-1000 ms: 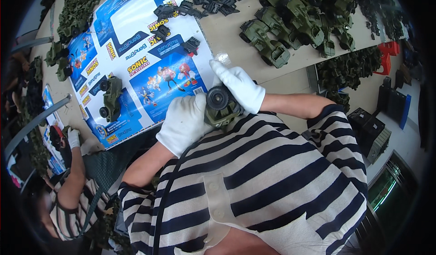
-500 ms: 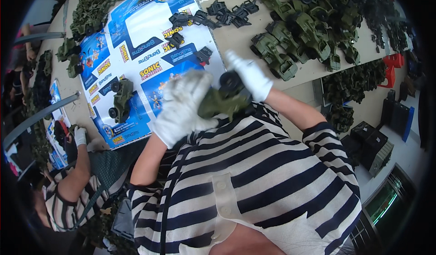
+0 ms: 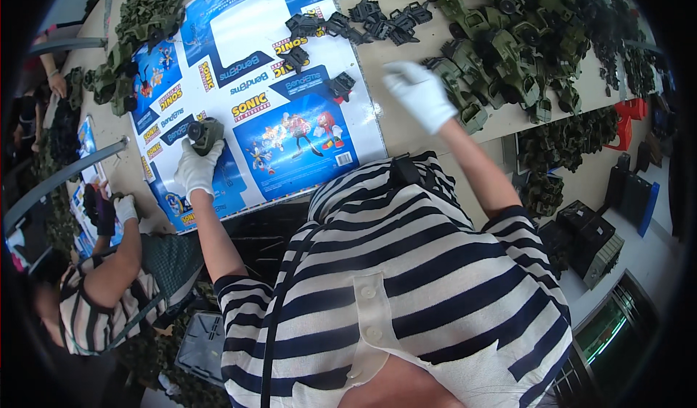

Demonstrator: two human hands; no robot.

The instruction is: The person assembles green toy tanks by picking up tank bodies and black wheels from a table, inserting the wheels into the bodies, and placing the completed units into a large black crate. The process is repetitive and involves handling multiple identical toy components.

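Both my hands wear white gloves. My left hand point(image 3: 196, 173) is closed around the near end of an olive green toy jeep point(image 3: 210, 138) with a black wheel, over the left part of a printed blue and white sheet point(image 3: 250, 114). My right hand point(image 3: 421, 94) is open and empty, its fingers stretched out, above the table just right of the sheet. Beside it is a pile of olive green toy jeeps point(image 3: 472, 67), and the hand partly hides the nearest ones. Several small dark grey toy parts point(image 3: 388, 23) lie across the sheet's far right edge, and a single one point(image 3: 341, 85) lies nearer.
More green pieces point(image 3: 152, 1) are heaped at the far left. Metal rails point(image 3: 72, 176) cross the left side, where a co-worker's gloved hand point(image 3: 125, 208) works. Red plastic point(image 3: 626, 125) and dark bins point(image 3: 587, 237) stand at right, beyond the table edge.
My hands have parted from a toy jeep held before my body. The left has moved left onto a jeep over the sheet; the right has moved up toward the pile, empty.
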